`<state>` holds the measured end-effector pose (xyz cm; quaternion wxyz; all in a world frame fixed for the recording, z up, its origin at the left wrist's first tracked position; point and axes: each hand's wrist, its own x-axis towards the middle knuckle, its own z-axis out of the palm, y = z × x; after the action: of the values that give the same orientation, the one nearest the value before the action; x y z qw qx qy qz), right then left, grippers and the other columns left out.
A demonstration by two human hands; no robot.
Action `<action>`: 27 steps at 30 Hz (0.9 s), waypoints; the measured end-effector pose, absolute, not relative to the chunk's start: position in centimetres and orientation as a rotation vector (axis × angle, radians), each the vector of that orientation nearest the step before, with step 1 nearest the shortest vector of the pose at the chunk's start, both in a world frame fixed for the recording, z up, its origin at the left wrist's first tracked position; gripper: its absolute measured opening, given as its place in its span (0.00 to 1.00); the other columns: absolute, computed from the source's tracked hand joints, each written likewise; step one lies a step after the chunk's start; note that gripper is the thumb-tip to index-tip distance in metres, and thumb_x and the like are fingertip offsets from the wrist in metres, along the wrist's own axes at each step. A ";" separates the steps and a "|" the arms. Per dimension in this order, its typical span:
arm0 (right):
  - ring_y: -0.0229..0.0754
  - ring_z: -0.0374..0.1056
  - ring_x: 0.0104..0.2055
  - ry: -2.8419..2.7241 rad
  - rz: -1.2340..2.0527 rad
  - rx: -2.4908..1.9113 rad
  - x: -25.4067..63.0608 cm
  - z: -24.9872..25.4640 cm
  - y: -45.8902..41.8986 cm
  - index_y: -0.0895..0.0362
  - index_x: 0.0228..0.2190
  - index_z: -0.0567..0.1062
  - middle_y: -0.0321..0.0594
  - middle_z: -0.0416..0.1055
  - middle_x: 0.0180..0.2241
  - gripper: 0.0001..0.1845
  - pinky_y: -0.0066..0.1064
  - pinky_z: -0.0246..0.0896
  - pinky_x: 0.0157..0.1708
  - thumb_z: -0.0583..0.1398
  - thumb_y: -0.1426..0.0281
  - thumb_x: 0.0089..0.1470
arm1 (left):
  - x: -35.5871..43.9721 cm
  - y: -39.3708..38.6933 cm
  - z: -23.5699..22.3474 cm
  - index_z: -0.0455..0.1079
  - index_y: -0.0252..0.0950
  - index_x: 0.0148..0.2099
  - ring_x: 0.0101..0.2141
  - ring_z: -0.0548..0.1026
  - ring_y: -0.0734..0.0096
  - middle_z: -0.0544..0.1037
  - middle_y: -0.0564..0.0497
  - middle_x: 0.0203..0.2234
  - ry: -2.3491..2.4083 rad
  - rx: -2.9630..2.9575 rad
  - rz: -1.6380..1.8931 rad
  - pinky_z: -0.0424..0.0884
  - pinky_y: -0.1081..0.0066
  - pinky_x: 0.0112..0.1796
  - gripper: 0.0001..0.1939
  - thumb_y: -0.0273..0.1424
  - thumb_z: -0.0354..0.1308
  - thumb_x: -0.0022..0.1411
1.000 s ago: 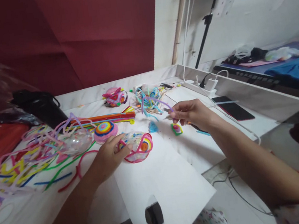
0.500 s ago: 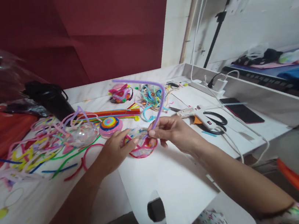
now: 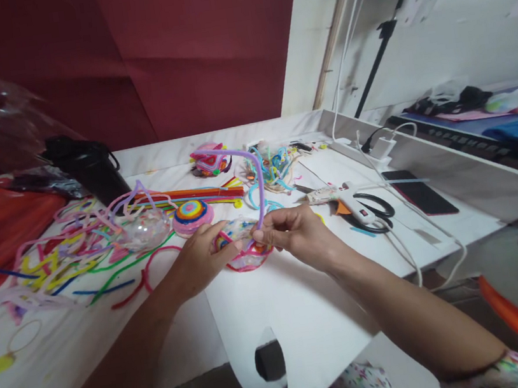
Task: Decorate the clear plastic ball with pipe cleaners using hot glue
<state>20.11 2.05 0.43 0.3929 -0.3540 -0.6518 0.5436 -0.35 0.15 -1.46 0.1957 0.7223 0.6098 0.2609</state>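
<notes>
A clear plastic ball (image 3: pixel 248 261) trimmed with pink and coloured pipe cleaner sits over the white sheet. My left hand (image 3: pixel 203 256) is closed round its left side, thumb on top. My right hand (image 3: pixel 293 233) pinches a purple pipe cleaner (image 3: pixel 260 181) close to its lower end, at the ball's right edge. The pipe cleaner rises from my fingers and bends over to the left. My fingers hide the spot where its end meets the ball.
Left lie tangled pipe cleaners (image 3: pixel 60 254), a clear ball (image 3: pixel 146 229) and a coiled striped piece (image 3: pixel 192 216). A black bottle (image 3: pixel 87 173) stands behind. Right are a glue gun (image 3: pixel 354 206), black scissors (image 3: pixel 378 203) and a phone (image 3: pixel 420 192). White paper (image 3: pixel 301 323) overhangs the front edge.
The purple pipe cleaner has swung left and stands more upright, its bend lower than before. My right hand has turned slightly at the ball; my left hand keeps its hold.
</notes>
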 end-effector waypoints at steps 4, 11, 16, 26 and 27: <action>0.33 0.58 0.22 -1.656 1.361 -0.921 19.7 0.3 1.9 0.60 0.20 0.74 0.34 0.67 0.19 0.19 0.26 0.55 0.23 0.70 0.56 0.40 | -0.4 0.1 -1.4 0.69 0.35 0.57 0.47 0.73 0.54 0.76 0.43 0.49 1.720 1.998 0.744 0.68 0.59 0.50 0.32 0.50 0.55 0.56; 0.33 0.57 0.21 -1.694 1.302 -0.938 19.7 -0.6 2.1 0.60 0.21 0.74 0.33 0.65 0.18 0.20 0.26 0.52 0.22 0.68 0.55 0.44 | -0.1 -0.1 -1.1 0.70 0.35 0.56 0.45 0.74 0.55 0.76 0.44 0.48 1.745 1.995 0.739 0.68 0.61 0.49 0.34 0.52 0.55 0.54; 0.34 0.57 0.21 -1.759 1.199 -0.954 19.7 -1.1 2.1 0.59 0.21 0.74 0.34 0.66 0.18 0.19 0.27 0.52 0.22 0.65 0.56 0.47 | -0.2 0.0 -1.3 0.71 0.35 0.55 0.42 0.74 0.57 0.77 0.46 0.43 1.755 2.021 0.748 0.70 0.62 0.45 0.31 0.49 0.56 0.54; 0.35 0.59 0.23 -1.850 0.992 -0.974 19.8 -1.1 1.8 0.59 0.22 0.76 0.36 0.68 0.19 0.15 0.27 0.52 0.23 0.63 0.60 0.51 | 0.1 -0.1 -1.3 0.70 0.35 0.55 0.45 0.73 0.54 0.74 0.43 0.45 1.754 2.022 0.751 0.68 0.59 0.48 0.29 0.46 0.56 0.55; 0.35 0.59 0.23 -1.855 0.974 -0.975 19.8 -1.1 1.8 0.59 0.22 0.76 0.36 0.69 0.20 0.14 0.27 0.52 0.23 0.63 0.62 0.51 | 0.2 -0.2 -1.3 0.71 0.35 0.54 0.44 0.73 0.54 0.74 0.44 0.44 1.751 2.019 0.754 0.68 0.59 0.47 0.29 0.46 0.56 0.55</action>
<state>19.82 1.81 -1.12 0.4037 -0.3861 -0.7344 0.3856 0.16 -0.15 -1.27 0.1815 0.7150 0.6202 0.2669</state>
